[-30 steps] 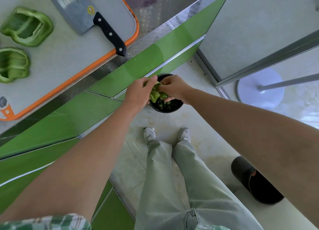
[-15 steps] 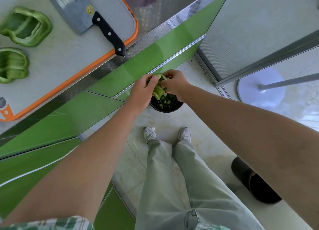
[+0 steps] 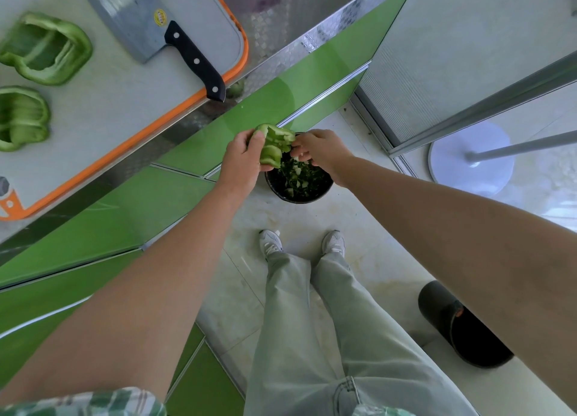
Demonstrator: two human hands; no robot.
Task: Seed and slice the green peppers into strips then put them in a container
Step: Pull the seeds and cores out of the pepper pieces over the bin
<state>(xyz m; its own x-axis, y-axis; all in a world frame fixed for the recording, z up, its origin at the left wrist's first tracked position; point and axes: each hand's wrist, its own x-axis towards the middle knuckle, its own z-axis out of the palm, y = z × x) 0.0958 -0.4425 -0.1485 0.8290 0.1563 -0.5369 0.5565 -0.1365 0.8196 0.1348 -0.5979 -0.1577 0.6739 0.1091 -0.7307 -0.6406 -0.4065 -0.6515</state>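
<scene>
Green pepper (image 3: 274, 145) held over the floor bin (image 3: 298, 194): my left hand (image 3: 242, 163) clamps its fingers round it while my right hand (image 3: 321, 148) pinches at its inside. Hollowed pieces (image 3: 46, 49) wait on the cutting board (image 3: 125, 81) beside the cleaver (image 3: 137, 13); slicing looks not yet begun.

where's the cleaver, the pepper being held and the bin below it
cleaver (image 3: 125, 13): head view, flat of the blade
held pepper (image 3: 276, 138): head view, its green flesh
bin (image 3: 298, 199): head view, near black rim

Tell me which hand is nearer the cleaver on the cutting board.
Left. The left hand, gripping a pepper piece, is down-right of the cleaver handle; the right hand is farther right, over the black bin.
</scene>
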